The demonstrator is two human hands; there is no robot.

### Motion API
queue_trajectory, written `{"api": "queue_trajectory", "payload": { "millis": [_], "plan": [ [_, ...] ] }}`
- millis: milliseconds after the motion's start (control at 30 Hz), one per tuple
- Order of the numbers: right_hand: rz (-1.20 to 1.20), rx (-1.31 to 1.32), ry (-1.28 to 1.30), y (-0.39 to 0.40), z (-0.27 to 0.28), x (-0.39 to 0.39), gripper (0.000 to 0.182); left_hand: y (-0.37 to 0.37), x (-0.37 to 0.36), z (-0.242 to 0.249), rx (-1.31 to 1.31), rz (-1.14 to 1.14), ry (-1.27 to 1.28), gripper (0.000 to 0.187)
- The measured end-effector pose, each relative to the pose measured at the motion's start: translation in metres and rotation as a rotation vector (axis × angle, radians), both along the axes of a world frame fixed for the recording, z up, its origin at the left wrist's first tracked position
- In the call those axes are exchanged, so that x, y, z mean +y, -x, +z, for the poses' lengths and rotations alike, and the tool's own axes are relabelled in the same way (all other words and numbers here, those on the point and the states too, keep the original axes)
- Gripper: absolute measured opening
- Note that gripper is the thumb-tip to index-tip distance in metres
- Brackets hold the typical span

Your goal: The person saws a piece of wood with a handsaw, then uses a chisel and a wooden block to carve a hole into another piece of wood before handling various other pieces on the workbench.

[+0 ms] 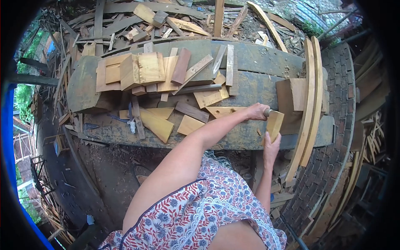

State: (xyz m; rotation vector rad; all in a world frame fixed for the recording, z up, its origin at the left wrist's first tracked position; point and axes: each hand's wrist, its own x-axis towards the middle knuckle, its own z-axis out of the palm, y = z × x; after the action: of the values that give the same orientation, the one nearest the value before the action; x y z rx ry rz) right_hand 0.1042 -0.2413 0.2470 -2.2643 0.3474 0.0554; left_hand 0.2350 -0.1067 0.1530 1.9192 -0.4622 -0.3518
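Toward the right of the bench, my right hand grips the lower end of a pale yellowish wooden block, which stands tilted upward. My left hand is closed at the block's upper left side. A short grey-brown round end sticks out of the left fist toward the block; I cannot tell what it belongs to. Close below the left wrist lies a triangular wooden offcut with dark holes. A large brown wood block sits just beyond my hands to the right.
Many wood offcuts are piled on the left half of the worn bench. Two long curved wooden strips lean across its right end. Scrap wood covers the ground behind, and a brick strip borders the right side.
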Motion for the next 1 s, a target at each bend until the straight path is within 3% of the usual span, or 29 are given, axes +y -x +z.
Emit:
{"api": "queue_trajectory", "payload": {
  "millis": [67, 133, 167, 233, 267, 333, 400, 433, 533, 567, 667, 767, 833, 1000],
  "plan": [
    [-0.070, -0.170, -0.133, -0.008, 0.008, -0.007, 0.052, 0.001, 0.000, -0.004, 0.022, -0.028, 0.049, 0.035],
    [-0.328, -0.068, -0.370, -0.013, 0.024, -0.008, 0.053, 0.002, -0.002, -0.005, 0.030, -0.026, 0.058, 0.034],
    [-0.323, -0.067, -0.373, -0.015, 0.019, -0.008, 0.053, 0.003, -0.004, -0.004, 0.049, -0.032, 0.038, 0.034],
    [-0.005, -0.027, -0.048, -0.017, 0.002, -0.014, 0.053, 0.007, -0.005, -0.003, 0.067, -0.033, 0.017, 0.033],
    [0.149, 0.120, 0.056, -0.014, -0.004, -0.016, 0.053, 0.011, -0.005, -0.004, 0.022, -0.032, 0.036, 0.032],
    [0.181, 0.007, 0.041, -0.015, -0.012, -0.026, 0.052, 0.008, -0.001, -0.003, -0.026, -0.020, 0.050, 0.032],
    [0.050, 0.021, -0.232, -0.020, -0.015, -0.035, 0.050, 0.011, 0.000, -0.004, -0.004, -0.036, 0.024, 0.030],
    [-0.123, 0.120, -0.442, -0.020, 0.016, -0.018, 0.048, 0.013, 0.001, -0.002, -0.008, -0.005, 0.065, 0.030],
    [-0.188, 0.106, -0.332, -0.022, 0.002, -0.013, 0.047, 0.013, 0.001, 0.001, -0.006, 0.027, 0.006, 0.030],
    [0.170, 0.042, -0.077, -0.022, -0.012, -0.019, 0.046, 0.014, 0.002, 0.003, -0.008, 0.040, 0.002, 0.030],
    [0.231, 0.156, -0.096, -0.018, -0.010, -0.032, 0.046, 0.020, 0.000, 0.003, 0.042, 0.045, -0.058, 0.030],
    [0.240, 0.189, -0.159, -0.017, -0.019, -0.047, 0.045, 0.042, -0.012, -0.004, -0.136, 0.185, -0.112, 0.031],
    [0.248, 0.190, -0.207, -0.012, -0.027, -0.050, 0.045, 0.065, -0.024, -0.007, -0.403, 0.630, -0.044, 0.035],
    [0.318, 0.197, -0.208, 0.003, -0.023, -0.052, 0.044, 0.083, -0.033, -0.012, -0.435, 0.731, -0.024, 0.036]
  ]
}}
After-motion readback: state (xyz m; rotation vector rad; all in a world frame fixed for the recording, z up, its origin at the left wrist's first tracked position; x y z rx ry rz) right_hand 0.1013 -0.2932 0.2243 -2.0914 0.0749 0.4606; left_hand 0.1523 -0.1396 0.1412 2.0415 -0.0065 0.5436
